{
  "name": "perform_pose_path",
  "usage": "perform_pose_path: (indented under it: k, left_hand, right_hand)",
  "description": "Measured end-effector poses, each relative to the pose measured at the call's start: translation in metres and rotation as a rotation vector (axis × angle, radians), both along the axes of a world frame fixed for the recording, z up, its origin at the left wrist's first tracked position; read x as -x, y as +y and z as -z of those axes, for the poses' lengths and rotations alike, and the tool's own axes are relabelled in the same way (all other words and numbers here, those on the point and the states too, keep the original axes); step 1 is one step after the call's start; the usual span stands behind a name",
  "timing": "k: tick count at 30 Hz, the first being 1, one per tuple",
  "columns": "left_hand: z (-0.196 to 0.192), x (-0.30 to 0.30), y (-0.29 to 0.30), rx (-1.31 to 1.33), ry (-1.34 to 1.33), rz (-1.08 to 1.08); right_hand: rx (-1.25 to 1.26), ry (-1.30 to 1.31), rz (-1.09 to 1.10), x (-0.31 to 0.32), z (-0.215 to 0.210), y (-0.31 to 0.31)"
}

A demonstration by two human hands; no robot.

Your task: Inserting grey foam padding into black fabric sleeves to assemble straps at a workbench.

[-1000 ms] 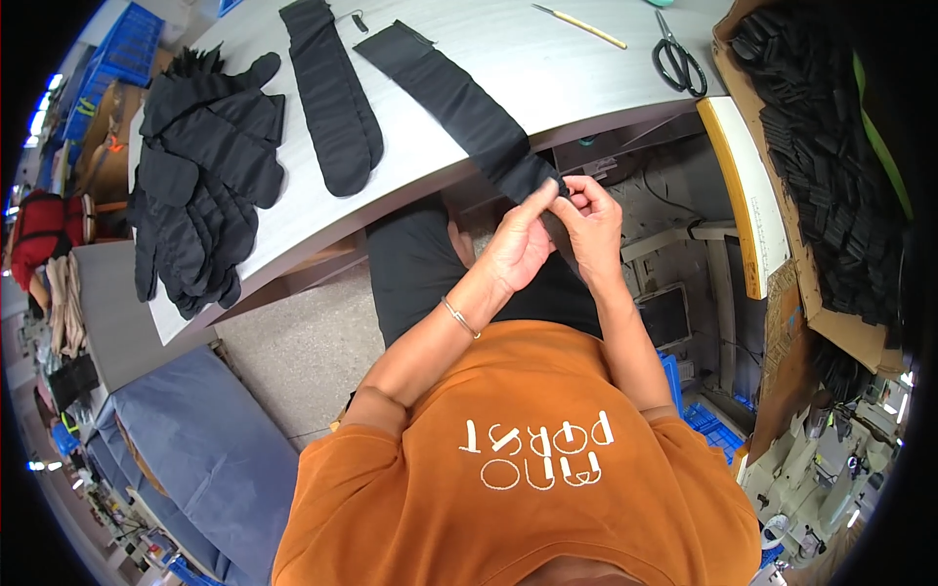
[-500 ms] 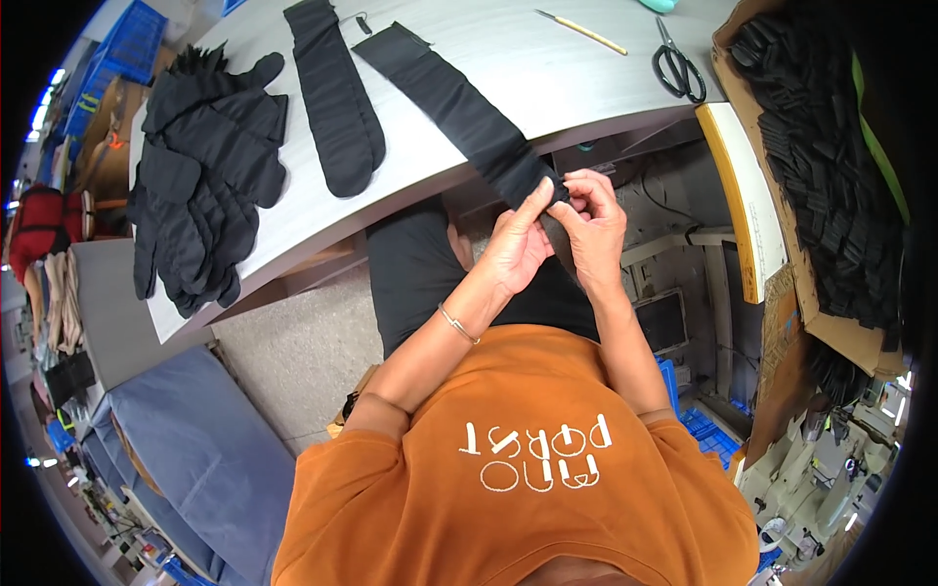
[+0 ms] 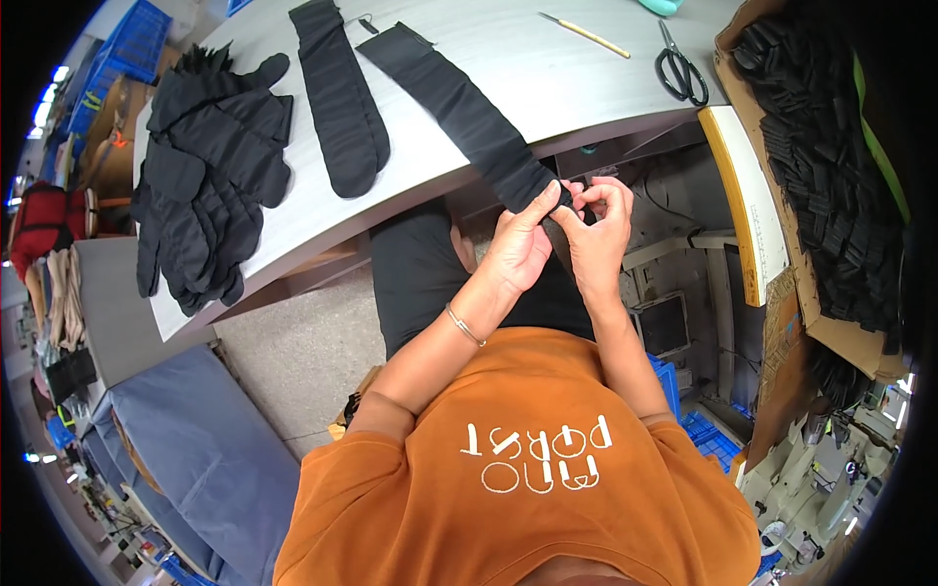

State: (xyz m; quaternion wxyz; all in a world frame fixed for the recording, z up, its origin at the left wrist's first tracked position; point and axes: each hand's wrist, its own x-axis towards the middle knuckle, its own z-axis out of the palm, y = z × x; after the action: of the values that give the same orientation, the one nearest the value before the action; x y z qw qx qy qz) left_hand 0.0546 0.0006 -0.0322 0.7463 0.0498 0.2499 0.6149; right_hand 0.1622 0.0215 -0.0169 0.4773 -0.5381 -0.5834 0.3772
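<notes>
A long black fabric strip (image 3: 467,115) runs from the table down over its near edge to my hands. My left hand (image 3: 523,239) is closed on its lower end, thumb laid along the top. Right beside it, my right hand (image 3: 598,230) pinches at the same gathered end with thumb and bent fingers; the exact fold between the fingertips is hidden. Left of the strip lie flat black fabric pieces (image 3: 340,107) with rounded ends, and farther left a heap of similar black pieces (image 3: 210,166).
Black-handled scissors (image 3: 681,73) and a thin yellowish-handled tool (image 3: 586,34) lie on the grey table (image 3: 430,195) at the far right. A cardboard box (image 3: 831,327) packed with black strips stands on the right. A blue-grey cloth cover (image 3: 205,439) is at lower left.
My right hand's fingers have lifted and shifted slightly to the right at the strip's end. My left hand keeps its grip. The whole view has shifted a little.
</notes>
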Motion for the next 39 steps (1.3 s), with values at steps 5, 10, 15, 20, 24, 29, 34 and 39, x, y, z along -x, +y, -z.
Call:
perform_pose_path:
  k: [5,10,15,20,24,29,34,39]
  left_hand:
    - [-0.002,-0.008,-0.004,0.103,0.083,-0.093]
    - [0.008,-0.008,-0.008,0.054,0.145,0.043]
    - [0.009,-0.006,-0.001,0.074,0.081,0.062]
    - [-0.037,0.013,0.012,-0.096,-0.14,0.056]
    - [-0.029,0.014,0.023,-0.018,-0.013,-0.049]
    - [-0.02,0.024,0.033,0.009,-0.028,-0.055]
    - [-0.029,0.033,0.041,0.04,-0.001,-0.059]
    - [-0.014,0.008,0.027,0.018,0.063,-0.07]
  right_hand:
    - [0.142,0.032,0.048,0.0,0.013,0.001]
    - [0.119,0.034,0.006,-0.001,0.02,0.001]
    - [-0.032,-0.081,-0.033,0.007,0.015,0.01]
    - [-0.074,-0.067,-0.078,0.006,-0.012,0.027]
    - [0.056,-0.003,-0.098,0.015,-0.014,0.031]
    - [-0.112,-0.203,-0.081,0.014,-0.033,0.015]
    - [-0.244,-0.741,-0.292,-0.004,-0.036,-0.021]
    - [-0.247,-1.08,-0.22,0.002,-0.012,-0.015]
